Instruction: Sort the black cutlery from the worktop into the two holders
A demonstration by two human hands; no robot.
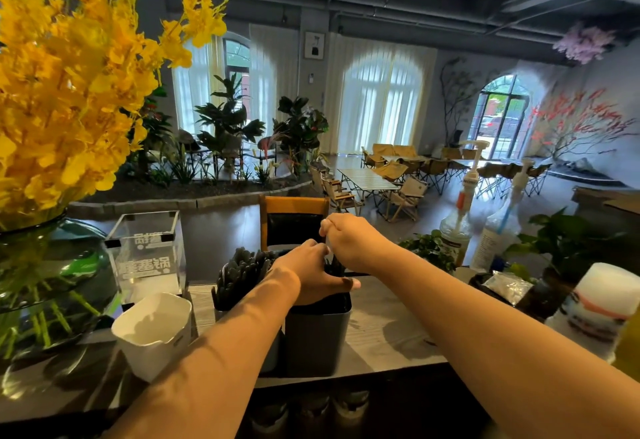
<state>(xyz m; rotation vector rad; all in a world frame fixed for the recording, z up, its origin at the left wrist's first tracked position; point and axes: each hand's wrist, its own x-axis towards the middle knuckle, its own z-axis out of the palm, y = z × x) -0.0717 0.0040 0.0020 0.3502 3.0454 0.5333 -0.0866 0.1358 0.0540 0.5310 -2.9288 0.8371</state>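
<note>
- Black cutlery [242, 274] stands as a dense bundle in the left holder [273, 352], which our left forearm largely hides. A second, smaller cluster [334, 265] rises from the right holder [317, 338], which is just beside the first at its 3 o'clock.
- Left hand [311, 275]: curled at the mouth of the right holder, with the thumb lying across the near rim toward 3 o'clock. We judge that it is gathering the black cutlery standing there. We cannot tell whether it also grips the rim.
- Right hand [353, 241]: at 1 o'clock of the left hand and touching it. The fingers are drawn together in a pinch at the top of the same cluster, and what they hold is mostly hidden beneath them.
- Worktop [381, 327]: on the pale strip that shows at 3 o'clock of the holders, we can make out no loose black piece. Both forearms hide part of the surface.
- Progress, as we judge it: both holders are already stocked, the left one heavily. The step in hand looks like seating or straightening pieces in the right holder. The sorting therefore appears close to its end, and any pieces left would lie where we cannot see them.
- Bystanders: a white container [152, 331] sits at 8 o'clock of the holders and a clear box [147, 255] at 10 o'clock. Neither holds cutlery that we can see.
</note>
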